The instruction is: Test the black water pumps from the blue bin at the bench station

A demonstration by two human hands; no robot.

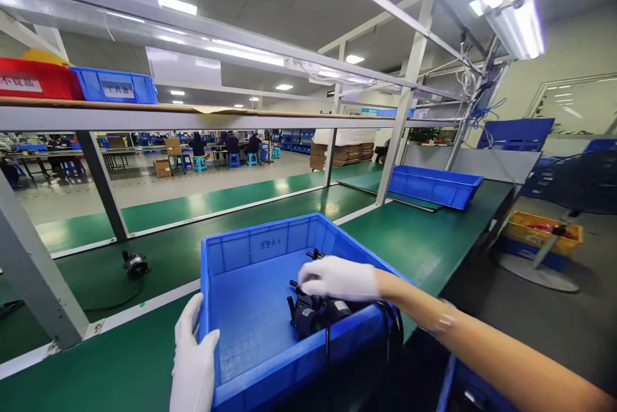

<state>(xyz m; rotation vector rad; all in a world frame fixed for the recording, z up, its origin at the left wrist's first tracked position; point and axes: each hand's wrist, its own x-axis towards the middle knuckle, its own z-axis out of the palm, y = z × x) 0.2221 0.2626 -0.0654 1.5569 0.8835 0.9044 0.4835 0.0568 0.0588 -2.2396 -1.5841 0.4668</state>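
Observation:
A blue plastic bin (263, 241) stands on the green bench right in front of me. My left hand (193, 360), in a white glove, grips the bin's near left rim. My right hand (340, 278), also gloved, reaches into the bin and rests on a black pump-like part (311, 314) lying at the bin's right side. Black cables (391, 325) from the part hang over the bin's right wall. The rest of the bin floor is bare blue plastic.
Another black part (135, 264) with a cable lies on the conveyor belt to the left. A second blue bin (434, 186) sits farther along the bench. Red (33, 81) and blue (116, 85) bins are on the overhead shelf. People sit at tables in the background.

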